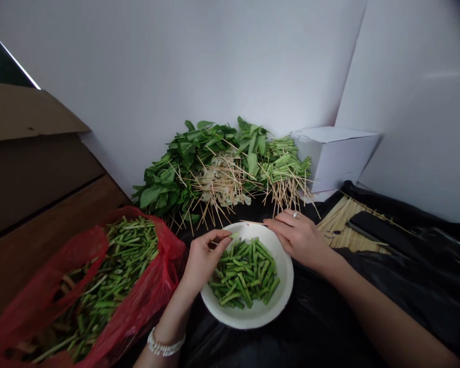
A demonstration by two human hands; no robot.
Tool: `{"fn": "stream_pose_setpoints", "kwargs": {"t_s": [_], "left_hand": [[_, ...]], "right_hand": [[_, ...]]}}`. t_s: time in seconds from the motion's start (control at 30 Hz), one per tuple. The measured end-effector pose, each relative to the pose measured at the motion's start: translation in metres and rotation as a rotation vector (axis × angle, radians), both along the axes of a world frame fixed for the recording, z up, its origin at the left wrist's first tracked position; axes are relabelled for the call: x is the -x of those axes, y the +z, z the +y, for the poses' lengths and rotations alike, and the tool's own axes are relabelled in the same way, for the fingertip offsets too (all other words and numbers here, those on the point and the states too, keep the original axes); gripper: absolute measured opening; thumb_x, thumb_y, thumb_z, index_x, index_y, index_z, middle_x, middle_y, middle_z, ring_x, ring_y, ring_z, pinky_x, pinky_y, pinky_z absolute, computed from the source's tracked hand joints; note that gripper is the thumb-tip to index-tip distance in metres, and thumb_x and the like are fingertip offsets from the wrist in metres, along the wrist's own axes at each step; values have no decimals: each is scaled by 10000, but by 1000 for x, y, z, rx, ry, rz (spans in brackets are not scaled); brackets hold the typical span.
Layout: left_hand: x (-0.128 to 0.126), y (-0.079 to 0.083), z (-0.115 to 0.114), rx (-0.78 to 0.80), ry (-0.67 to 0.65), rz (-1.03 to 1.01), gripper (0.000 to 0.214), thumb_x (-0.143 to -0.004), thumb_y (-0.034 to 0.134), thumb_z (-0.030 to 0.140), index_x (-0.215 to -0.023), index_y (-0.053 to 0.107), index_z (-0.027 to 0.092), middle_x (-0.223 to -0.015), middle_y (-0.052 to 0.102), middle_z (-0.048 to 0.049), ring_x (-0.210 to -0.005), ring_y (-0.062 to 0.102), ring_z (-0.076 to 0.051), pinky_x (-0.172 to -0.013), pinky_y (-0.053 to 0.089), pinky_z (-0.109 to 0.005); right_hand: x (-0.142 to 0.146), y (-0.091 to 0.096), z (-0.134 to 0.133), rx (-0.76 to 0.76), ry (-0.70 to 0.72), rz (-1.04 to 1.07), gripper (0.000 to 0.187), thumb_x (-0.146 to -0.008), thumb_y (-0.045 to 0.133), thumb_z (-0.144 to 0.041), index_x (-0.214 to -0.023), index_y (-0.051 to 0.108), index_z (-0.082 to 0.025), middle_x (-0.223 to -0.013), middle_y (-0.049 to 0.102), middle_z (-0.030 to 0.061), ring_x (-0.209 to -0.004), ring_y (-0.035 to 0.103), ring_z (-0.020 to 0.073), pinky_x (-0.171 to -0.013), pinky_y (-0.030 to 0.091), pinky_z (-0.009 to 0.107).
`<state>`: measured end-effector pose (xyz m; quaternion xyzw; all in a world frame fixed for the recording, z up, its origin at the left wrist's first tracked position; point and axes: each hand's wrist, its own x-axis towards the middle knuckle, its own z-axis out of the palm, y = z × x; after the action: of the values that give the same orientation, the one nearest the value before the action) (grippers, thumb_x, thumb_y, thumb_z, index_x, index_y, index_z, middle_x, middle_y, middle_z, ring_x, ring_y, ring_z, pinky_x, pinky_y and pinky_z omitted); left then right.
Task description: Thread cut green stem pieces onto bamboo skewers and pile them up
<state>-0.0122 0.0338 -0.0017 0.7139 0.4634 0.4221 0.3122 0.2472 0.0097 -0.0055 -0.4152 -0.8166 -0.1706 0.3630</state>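
Note:
A white bowl [249, 319] holds many cut green stem pieces [249, 278]. Over its left rim, my left hand [207, 255] pinches a short green stem piece [234, 235] between thumb and fingers. At the far right rim, my right hand [297, 237] grips a thin wooden skewer [252, 222], whose tip points left toward the other hand. The skewer's tip and the stem piece are apart. Behind the bowl lie skewered bundles of green stems [285, 158], with their bare sticks pointing toward me.
To the left, a red plastic bag [164, 266] is full of cut stems. Leafy greens [176, 158] and pale skewered vegetables [226, 176] lie against the wall. At right are a white box [335, 153], loose skewers [339, 220] and a dark phone-like object [371, 228].

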Motion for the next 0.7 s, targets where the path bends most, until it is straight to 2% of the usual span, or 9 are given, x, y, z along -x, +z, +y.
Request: {"fn": "stream_pose_setpoints", "kwargs": {"t_s": [0.07,0.17,0.4,0.53,0.7], "left_hand": [[-2,2,-2,103,-20,-162,176,-735,749,309,-844,763,172,-808,761,-51,-695,668,-181,-675,530,-294],[-4,6,-5,213,-42,-287,180,-684,793,289,-818,776,170,-795,769,-53,-692,678,-179,-692,542,-303],[-7,4,-5,255,-56,-417,229,-614,846,228,-827,775,184,-809,756,-26,-706,667,-145,-707,537,-267],[-5,-1,-2,285,-83,-469,333,-675,817,265,-995,759,191,-911,758,-51,-789,673,-156,-749,530,-276],[-4,0,-2,404,-138,-573,325,-763,751,342,-1040,736,174,-956,758,-84,-795,689,-164,-709,535,-269]], "right_hand": [[0,-1,-1,-12,9,5,274,-947,464,-193,-1105,680,-133,-875,649,93,-842,545,200,-789,473,348],[1,0,-2,-12,18,-1,277,-941,470,-192,-1109,681,-129,-864,649,95,-825,552,201,-781,486,356],[2,3,-4,8,16,-16,278,-955,453,-199,-1089,685,-126,-850,642,91,-818,544,196,-764,488,344],[2,2,-3,0,23,-11,269,-954,457,-190,-1095,676,-124,-862,640,86,-819,535,191,-781,484,341],[2,2,-3,-8,28,-12,269,-950,456,-188,-1093,680,-141,-852,641,84,-807,539,190,-752,479,336]]}}
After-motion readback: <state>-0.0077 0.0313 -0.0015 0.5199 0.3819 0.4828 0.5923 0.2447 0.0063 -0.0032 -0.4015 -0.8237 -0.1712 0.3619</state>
